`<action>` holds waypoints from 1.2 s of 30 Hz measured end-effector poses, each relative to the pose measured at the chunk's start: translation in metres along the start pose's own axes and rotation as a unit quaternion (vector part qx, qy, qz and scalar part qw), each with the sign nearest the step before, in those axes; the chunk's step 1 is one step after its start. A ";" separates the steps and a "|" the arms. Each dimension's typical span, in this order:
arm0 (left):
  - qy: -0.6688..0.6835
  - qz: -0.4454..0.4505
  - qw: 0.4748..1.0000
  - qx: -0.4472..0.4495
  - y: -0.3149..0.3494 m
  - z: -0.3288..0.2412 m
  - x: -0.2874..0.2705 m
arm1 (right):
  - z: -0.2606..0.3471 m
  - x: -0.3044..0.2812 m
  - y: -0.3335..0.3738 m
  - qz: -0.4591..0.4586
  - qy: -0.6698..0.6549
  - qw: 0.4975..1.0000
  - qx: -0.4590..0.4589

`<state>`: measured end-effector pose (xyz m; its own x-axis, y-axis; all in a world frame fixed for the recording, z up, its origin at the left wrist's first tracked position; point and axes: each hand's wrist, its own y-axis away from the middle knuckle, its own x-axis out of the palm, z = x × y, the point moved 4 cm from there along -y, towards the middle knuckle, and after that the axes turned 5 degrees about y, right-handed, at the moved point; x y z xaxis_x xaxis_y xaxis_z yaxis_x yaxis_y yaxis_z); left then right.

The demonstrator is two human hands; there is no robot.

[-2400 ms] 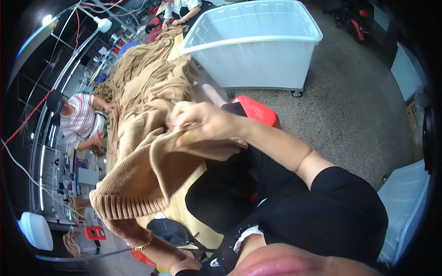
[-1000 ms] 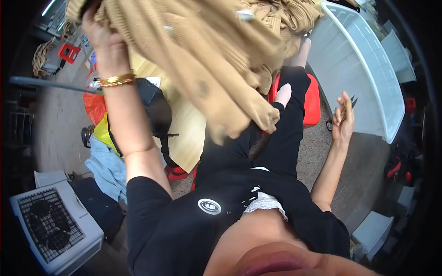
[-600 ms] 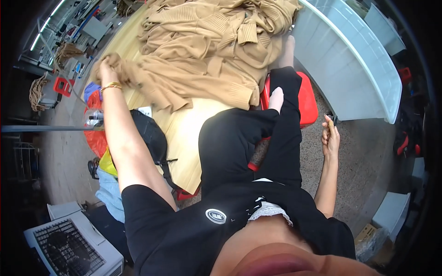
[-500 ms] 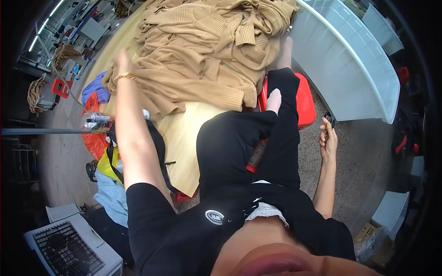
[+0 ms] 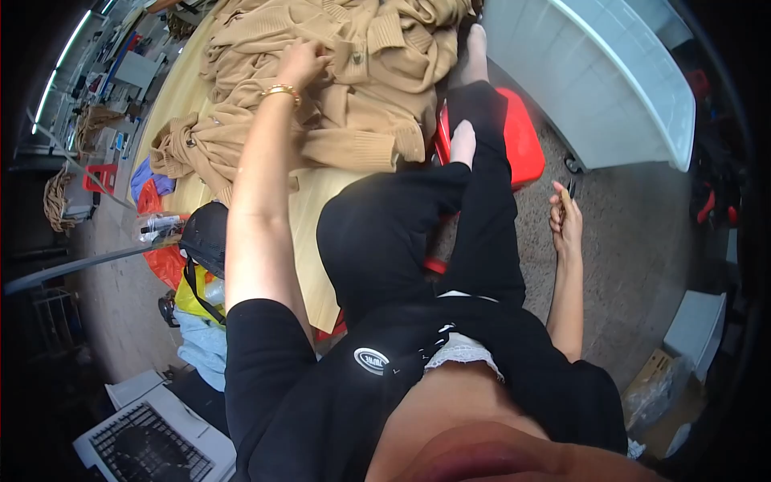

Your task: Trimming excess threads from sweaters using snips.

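Observation:
A heap of tan knit cardigans (image 5: 361, 112) with ribbed cuffs and buttons covers the far part of a pale wooden table (image 5: 309, 265). My left hand (image 5: 303, 63), with a gold bracelet at the wrist, lies on the heap. Its fingers are bent closed on a fold of cardigan, the fingertips partly hidden. Off to the right, away from the table, I hold my right hand (image 5: 567, 221) over the floor. Its fingers are closed round a small dark-tipped tool (image 5: 572, 188), which looks like thread snips; most of it is hidden in the palm.
Right of the table stands a large white bin (image 5: 578, 72) on casters. A red stool (image 5: 522, 145) is beside my legs. Along the table's left side are a purple cloth (image 5: 152, 178), an orange-red bag (image 5: 161, 265), a black cap (image 5: 207, 239) and a yellow bag (image 5: 191, 293).
My left hand has moved right, from the heap's left edge onto its middle. A cardigan at the left lies more bunched. My right hand stays out to the side. The view has shifted slightly.

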<state>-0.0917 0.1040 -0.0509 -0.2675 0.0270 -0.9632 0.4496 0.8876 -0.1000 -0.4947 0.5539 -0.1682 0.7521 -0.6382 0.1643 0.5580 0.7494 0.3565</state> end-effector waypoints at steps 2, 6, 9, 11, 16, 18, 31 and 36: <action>-0.014 0.017 1.000 -0.013 0.006 -0.009 -0.005 | -0.007 -0.004 -0.002 0.001 -0.012 1.000 0.007; 0.001 -0.011 0.999 0.037 0.025 -0.062 -0.001 | -0.016 -0.002 -0.005 0.010 -0.025 1.000 0.015; -0.037 0.058 0.997 0.032 0.039 -0.096 0.011 | -0.015 0.002 -0.004 0.034 -0.049 0.998 0.009; -0.086 0.082 0.993 0.000 0.033 -0.081 0.017 | -0.011 0.008 -0.005 0.049 -0.047 0.998 -0.008; 0.052 0.027 0.998 -0.008 0.036 -0.048 -0.017 | 0.000 0.003 0.002 0.046 -0.059 0.997 -0.030; 0.369 -0.004 0.930 0.003 0.058 -0.064 -0.042 | 0.000 -0.014 0.005 0.018 -0.052 0.998 -0.028; 0.608 -0.097 0.784 -0.073 0.356 -0.144 -0.171 | 0.041 0.067 0.019 0.138 -0.003 0.988 -0.075; 0.580 0.013 0.797 -0.168 0.351 -0.150 -0.073 | 0.055 0.164 0.059 0.285 0.119 0.945 -0.105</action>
<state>-0.0420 0.4824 0.0212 -0.9573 0.2816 -0.0654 0.2668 0.9476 0.1758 -0.3581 0.4837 -0.0695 0.9953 -0.0805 0.0538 0.0762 0.9941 0.0773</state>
